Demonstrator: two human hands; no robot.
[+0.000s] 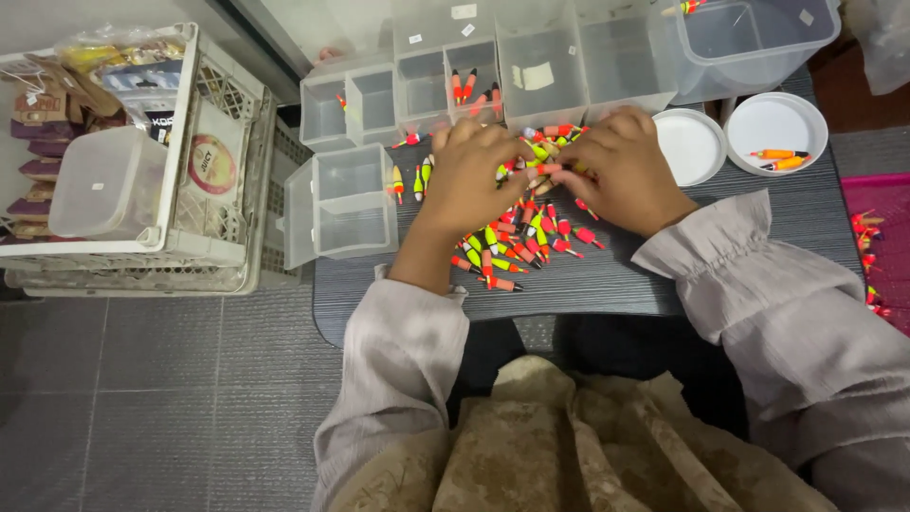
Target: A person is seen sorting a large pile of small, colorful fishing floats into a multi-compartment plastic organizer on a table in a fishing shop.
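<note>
I see both hands over the floats (517, 242) heaped on the tabletop (616, 280): left hand (469, 175) curled, fingers together on the pile; right hand (616, 171) just beside it, fingertips pinching one float. The heap spreads below and between both hands, equally near each.

hands: left (466, 180), right (616, 171) | both on pile of bright fishing floats (517, 242) | dark table (607, 280)

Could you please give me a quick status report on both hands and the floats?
Left hand and right hand both down on the pile of small bright floats, fingers working it. Grip unclear. Clear compartment boxes just beyond; nothing blocking.
</note>
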